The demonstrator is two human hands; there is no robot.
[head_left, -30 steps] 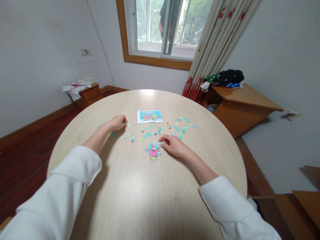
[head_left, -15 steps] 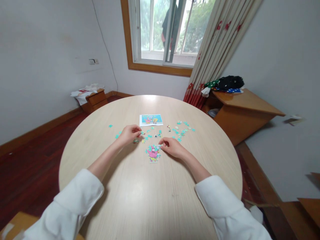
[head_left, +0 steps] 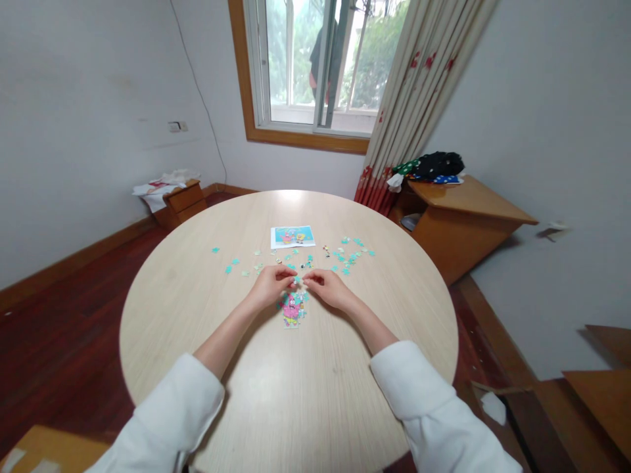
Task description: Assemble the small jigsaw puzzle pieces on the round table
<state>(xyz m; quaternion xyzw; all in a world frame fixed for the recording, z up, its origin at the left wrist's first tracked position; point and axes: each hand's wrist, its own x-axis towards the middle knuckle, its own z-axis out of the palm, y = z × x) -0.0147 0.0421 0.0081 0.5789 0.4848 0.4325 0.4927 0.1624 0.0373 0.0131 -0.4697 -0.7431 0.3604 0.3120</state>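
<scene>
Just above a partly joined jigsaw puzzle (head_left: pixel 292 311) with a pink starfish figure, my two hands almost meet. My left hand (head_left: pixel 273 285) is closed in a pinch at a small turquoise and white puzzle piece (head_left: pixel 296 281). From the other side, my right hand (head_left: pixel 329 288) has thumb and fingertips pressed together at that piece's edge; whether it grips this piece or another is too small to tell. Loose puzzle pieces (head_left: pixel 348 259) lie to the right, and several more (head_left: pixel 235 261) to the left. Behind the hands lies the picture card (head_left: pixel 292 237).
The round wooden table (head_left: pixel 276 407) holds everything. Beyond it are a window (head_left: pixel 315 72), a curtain (head_left: pixel 409 98) and a tilted wooden cabinet (head_left: pixel 453 223) with cloths (head_left: pixel 438 165) on top. A small drawer unit (head_left: pixel 185 200) stands at the left wall.
My left hand has moved right and inward with a puzzle piece, close to my right hand above the joined part. The right hand shifts slightly left. The view has turned a little.
</scene>
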